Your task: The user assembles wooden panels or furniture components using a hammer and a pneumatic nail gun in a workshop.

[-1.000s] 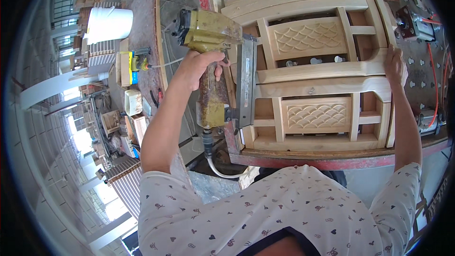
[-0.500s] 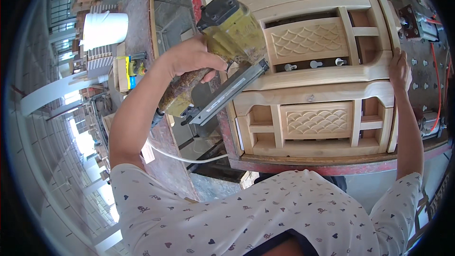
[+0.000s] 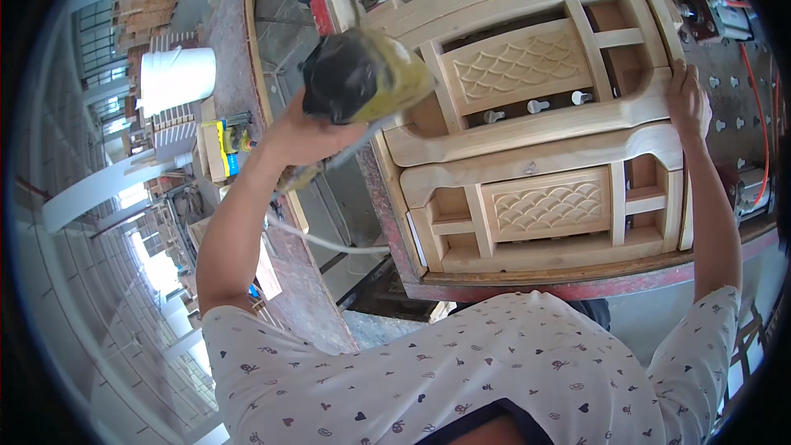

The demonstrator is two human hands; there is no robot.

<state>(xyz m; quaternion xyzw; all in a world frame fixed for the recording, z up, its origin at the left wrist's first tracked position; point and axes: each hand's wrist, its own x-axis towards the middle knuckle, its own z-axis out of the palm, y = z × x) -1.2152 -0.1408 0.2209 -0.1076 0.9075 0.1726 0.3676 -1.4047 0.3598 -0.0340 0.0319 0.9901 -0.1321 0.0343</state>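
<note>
My left hand (image 3: 298, 142) grips a yellow and black pneumatic nail gun (image 3: 362, 78), held tilted against the left end of a pale carved wooden frame (image 3: 535, 148). The frame lies flat on a red metal work table (image 3: 461, 287) and has two panels carved with a scale pattern. My right hand (image 3: 688, 99) rests flat on the frame's right end, pressing on the curved middle rail. A white air hose (image 3: 321, 239) trails down from the gun.
A white bucket (image 3: 175, 76) stands on a side bench (image 3: 280, 222) at the left, with small yellow and blue boxes (image 3: 222, 147) beside it. Red hoses (image 3: 762, 107) and clamp fittings run along the perforated table surface at the right. Stacked wood fills the far left background.
My left hand has swung the nail gun up and to the right, from beside the frame's left edge onto its upper left corner. My right hand has stayed on the frame.
</note>
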